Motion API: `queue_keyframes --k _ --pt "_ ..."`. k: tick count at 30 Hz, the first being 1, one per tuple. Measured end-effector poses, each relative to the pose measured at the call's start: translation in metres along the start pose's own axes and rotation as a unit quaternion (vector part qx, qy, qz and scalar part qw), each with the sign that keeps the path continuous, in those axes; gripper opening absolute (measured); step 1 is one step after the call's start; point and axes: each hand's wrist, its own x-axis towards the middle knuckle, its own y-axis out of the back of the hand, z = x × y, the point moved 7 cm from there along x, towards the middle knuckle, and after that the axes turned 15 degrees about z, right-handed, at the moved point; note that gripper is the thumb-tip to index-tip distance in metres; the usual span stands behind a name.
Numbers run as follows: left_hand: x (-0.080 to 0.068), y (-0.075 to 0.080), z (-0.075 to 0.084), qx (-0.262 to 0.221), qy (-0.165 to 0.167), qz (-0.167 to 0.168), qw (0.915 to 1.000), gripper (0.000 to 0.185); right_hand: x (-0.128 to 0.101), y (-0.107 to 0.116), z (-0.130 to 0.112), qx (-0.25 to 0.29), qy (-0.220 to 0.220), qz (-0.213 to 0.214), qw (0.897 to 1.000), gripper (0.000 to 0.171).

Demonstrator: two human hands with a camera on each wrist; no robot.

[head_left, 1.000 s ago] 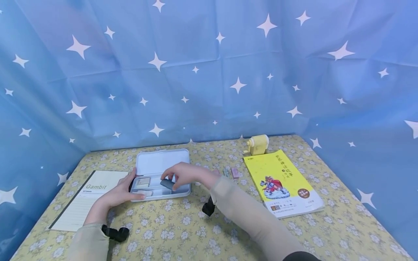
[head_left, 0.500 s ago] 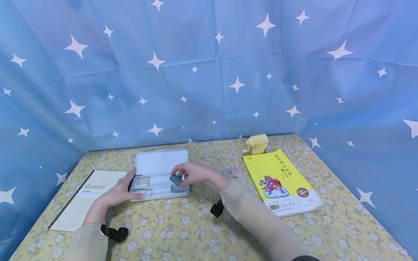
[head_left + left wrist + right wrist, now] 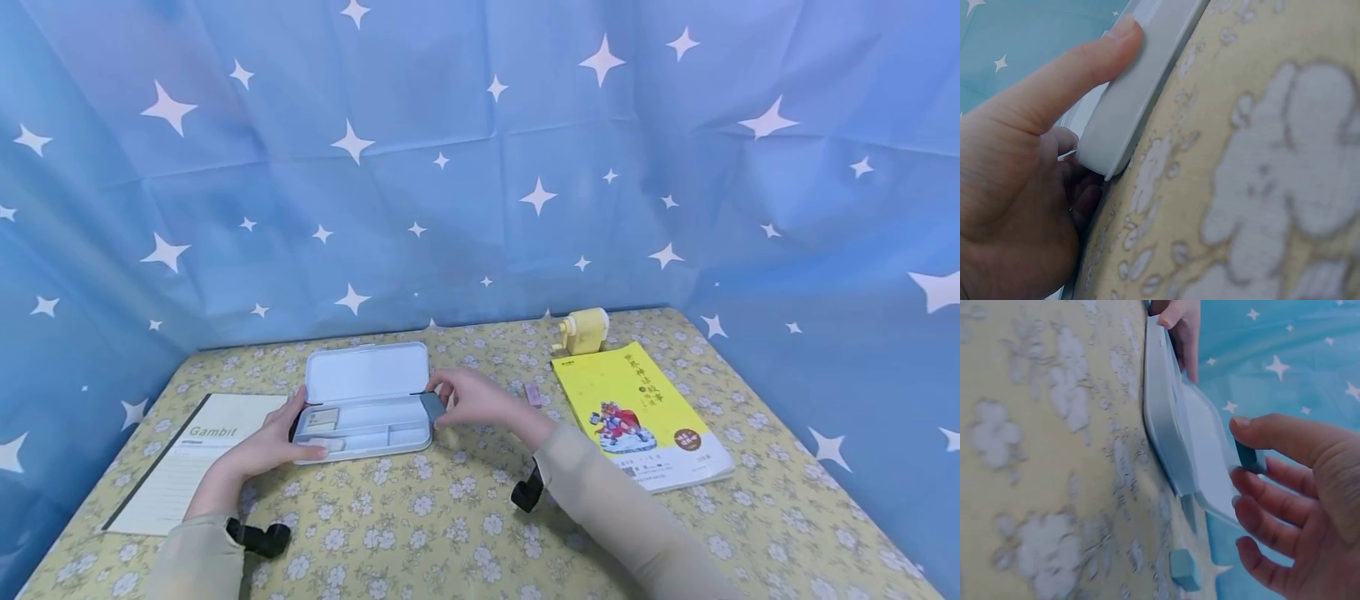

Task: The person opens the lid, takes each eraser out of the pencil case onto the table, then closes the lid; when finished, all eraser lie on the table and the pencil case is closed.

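A white pencil case [image 3: 367, 372] lies with its lid raised, and inside it sit a pale eraser [image 3: 323, 417] at the left and a white piece [image 3: 327, 443] in the front compartment. My left hand [image 3: 264, 439] grips the case's left end, its thumb [image 3: 1107, 51] on the front wall and the other fingers round behind. At the case's right end, my right hand [image 3: 480, 400] pinches a dark grey-blue block [image 3: 432, 407], shaped like an eraser, between thumb and fingers. In the right wrist view this block [image 3: 1250, 456] is partly covered by the fingers.
A Gambit notebook [image 3: 187, 467] lies left of the case. Toward the right are a small pink eraser [image 3: 532, 394], a yellow book [image 3: 637, 417] and a yellow crank pencil sharpener [image 3: 585, 332]. The right wrist view shows a small bluish block [image 3: 1185, 570] on the flowered cloth.
My right hand has moved to the right with the dark block, from over the middle of the case to its right end. The left hand keeps its grip on the case.
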Motion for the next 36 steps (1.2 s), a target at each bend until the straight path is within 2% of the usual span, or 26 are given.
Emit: queue_keyframes --k 7,12,24,36 --pt "0.000 0.001 0.000 -0.002 -0.001 0.002 1.0000 0.121 -0.017 0.005 0.012 0.006 -0.030 0.033 0.999 0.046" --pt "0.001 0.001 -0.001 0.002 -0.005 0.003 1.0000 0.120 -0.029 0.006 0.019 0.003 -0.059 0.041 0.997 0.047" --pt "0.001 0.000 -0.004 0.001 -0.010 0.003 0.9999 0.121 -0.044 0.008 0.026 -0.035 -0.055 0.052 0.997 0.044" --pt "0.001 0.000 -0.003 0.000 -0.011 0.010 0.9999 0.120 -0.049 0.007 0.035 -0.038 -0.082 0.044 0.995 0.043"
